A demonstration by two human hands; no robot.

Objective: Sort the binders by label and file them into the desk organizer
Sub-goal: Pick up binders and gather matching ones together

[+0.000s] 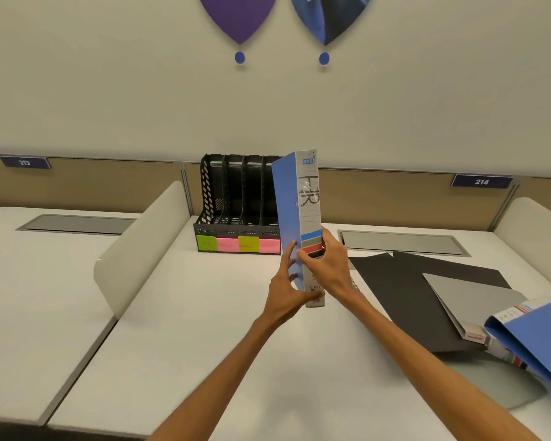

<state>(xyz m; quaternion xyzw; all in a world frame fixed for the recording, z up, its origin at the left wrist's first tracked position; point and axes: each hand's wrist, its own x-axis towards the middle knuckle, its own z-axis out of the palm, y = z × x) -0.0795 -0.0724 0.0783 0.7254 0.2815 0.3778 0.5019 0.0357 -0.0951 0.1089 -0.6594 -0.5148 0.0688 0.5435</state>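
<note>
Held binder: a blue binder [296, 218] is standing upright in the air above the white desk [204, 313], its grey spine facing the camera and showing handwritten "HR".
Left hand: the left hand [286, 291] is gripping the binder's lower part from the cover side, with its fingers lying on the blue cover and its thumb reaching under toward the spine.
Right hand: the right hand [328, 265] is wrapping the spine from the right, its thumb crossing the coloured bands.
Position: the binder is being held just in front of the right end of the desk organizer [232, 198], hiding that end from view.
Organizer: black with four slots, sitting at the back of the desk; sticky notes [238, 244] in green, pink, yellow and pink are showing along its base, their writing too small to read.
Waiting pile: on the right, a grey binder [471, 300] is lying on a black folder [395, 281]; a second blue binder [535, 338] is leaning at the desk's right edge.
</note>
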